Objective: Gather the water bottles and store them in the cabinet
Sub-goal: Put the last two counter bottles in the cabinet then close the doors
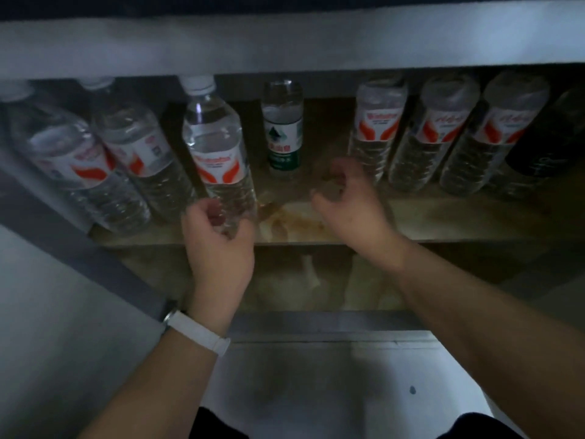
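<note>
On the cabinet shelf (443, 217), seen from the head camera, we find the storing step far advanced. The left hand (218, 242) grasps a red-labelled bottle (215, 153) at its base, fingers curled round the lower ribs. The bottle stands upright at the shelf's front edge; the hand hides its foot, so we cannot tell whether it already rests on the board. Two similar bottles (72, 166) stand just beside it on the left. The right hand (345, 198) hovers over a stained, bare stretch of shelf, fingers loosely curled and, as far as the blur allows, grasping nothing. Behind that gap stands a green-labelled bottle (283, 131). Further right we count three more red-labelled bottles (433, 134) and a dark bottle (544, 144) at the edge. A white wristband (198, 332) marks the left wrist.

We judge that most bottles are stored and the held one needs only settling and release. No bottle shows outside the cabinet; whether others wait elsewhere lies beyond the view.
</note>
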Available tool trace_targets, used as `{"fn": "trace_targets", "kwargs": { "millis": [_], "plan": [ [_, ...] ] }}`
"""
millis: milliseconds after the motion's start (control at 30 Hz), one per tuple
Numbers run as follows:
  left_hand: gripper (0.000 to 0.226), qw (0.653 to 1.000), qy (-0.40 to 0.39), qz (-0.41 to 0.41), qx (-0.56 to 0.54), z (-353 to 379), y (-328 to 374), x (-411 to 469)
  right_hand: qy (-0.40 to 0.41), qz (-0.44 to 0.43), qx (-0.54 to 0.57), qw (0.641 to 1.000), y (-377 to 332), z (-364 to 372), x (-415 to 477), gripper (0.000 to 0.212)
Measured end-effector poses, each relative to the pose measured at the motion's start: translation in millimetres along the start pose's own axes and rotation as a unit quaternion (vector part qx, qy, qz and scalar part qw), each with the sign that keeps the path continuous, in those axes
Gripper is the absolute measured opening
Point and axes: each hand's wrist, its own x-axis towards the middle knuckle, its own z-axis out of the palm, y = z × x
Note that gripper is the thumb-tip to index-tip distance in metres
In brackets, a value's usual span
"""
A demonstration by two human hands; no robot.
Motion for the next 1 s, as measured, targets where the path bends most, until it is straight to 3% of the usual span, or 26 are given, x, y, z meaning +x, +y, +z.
{"fn": "trace_targets", "kwargs": {
  "millis": [133,300,633,1000],
  "plan": [
    [0.055,0.999,0.024,0.021,0.004,-0.1,-2.3,14.8,-0.005,0.014,0.032,0.999,-15.3,34.3,34.4,0.082],
    [0.065,0.999,-0.043,0.018,0.0,1.6,-2.9,28.8,0.018,0.026,0.05,0.998,-21.0,69.1,69.4,0.091],
    [0.054,0.998,-0.056,0.022,0.021,18.1,-2.6,56.8,0.07,0.03,0.022,0.997,-15.8,73.5,82.3,0.07],
    [0.066,0.995,-0.095,-0.003,0.013,70.2,9.8,84.9,0.105,0.0,0.032,0.994,14.2,44.8,79.2,0.08]
  ]
}}
